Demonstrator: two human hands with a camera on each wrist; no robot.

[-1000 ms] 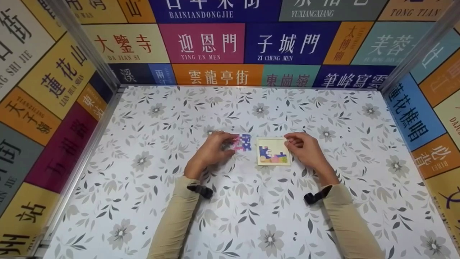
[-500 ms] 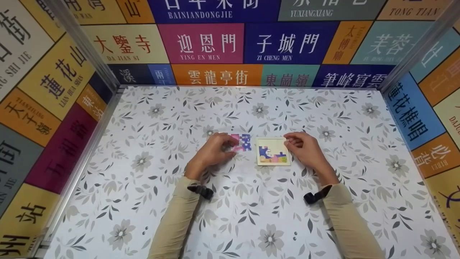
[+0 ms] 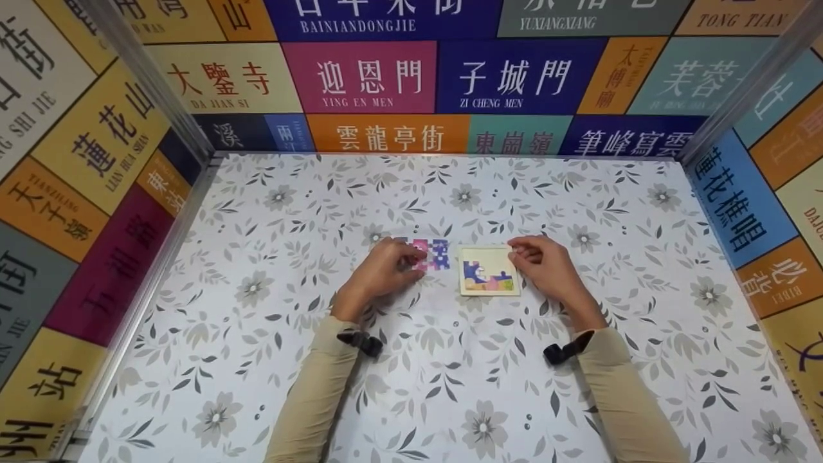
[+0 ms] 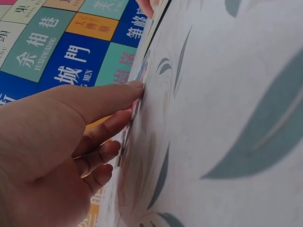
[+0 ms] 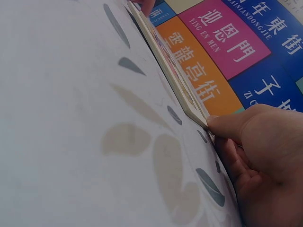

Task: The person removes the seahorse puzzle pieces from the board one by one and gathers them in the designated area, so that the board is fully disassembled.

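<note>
A small square jigsaw tray (image 3: 490, 294) lies flat on the table, its lower part filled with purple, pink, orange and green pieces and its upper part bare. My right hand (image 3: 545, 263) pinches the tray's right edge between thumb and fingers; in the right wrist view, the thumb (image 5: 225, 125) touches the tray's corner. Left of the tray lies a cluster of loose purple and pink jigsaw pieces (image 3: 441, 254). My left hand (image 3: 382, 267) is over their left side with fingers relaxed, partly hiding them. In the left wrist view, its fingertips (image 4: 111, 147) touch or nearly touch the pieces' edges.
The table (image 3: 411, 386) has a white cover with grey leaves and flowers. Panels with large printed characters (image 3: 373, 77) enclose it at the back and both sides. A dark band with a small camera (image 3: 366, 344) sits on the left wrist, another (image 3: 566, 350) on the right.
My left fingers have shifted slightly toward me, uncovering more of the pink pieces and some at the upper left. My right hand and the tray have stayed in place.
</note>
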